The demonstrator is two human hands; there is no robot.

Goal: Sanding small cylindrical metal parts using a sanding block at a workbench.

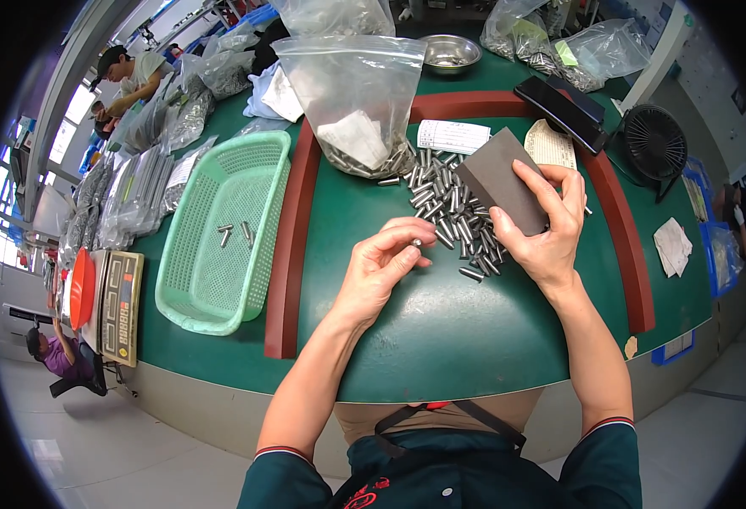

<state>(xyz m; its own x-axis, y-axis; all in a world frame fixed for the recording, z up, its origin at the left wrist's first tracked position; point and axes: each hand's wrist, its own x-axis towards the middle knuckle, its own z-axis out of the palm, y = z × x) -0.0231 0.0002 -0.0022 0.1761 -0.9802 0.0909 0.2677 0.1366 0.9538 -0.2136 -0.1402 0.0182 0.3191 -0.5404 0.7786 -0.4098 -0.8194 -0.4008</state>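
My left hand [387, 261] is closed in a pinch around a small metal pin [416, 243], whose shiny end shows between thumb and fingers. In my right hand [549, 222] is a flat grey-brown rectangular block [502, 176], tilted, gripped between thumb and fingers. Beneath and beside the block lies a loose pile of short steel pins [450, 206] on the green table [441, 339]. To the left stands a mint-green plastic basket [188, 280] with several pins [225, 231] on its bottom.
Dark red rails [292, 254] frame the work area on three sides. Behind the pile stands a clear bag of pins [352, 102]. A phone [559, 110], a black fan [654, 144] and a cloth [671, 247] lie right; a scale [120, 305] is left. A steel bowl [449, 53] sits far back.
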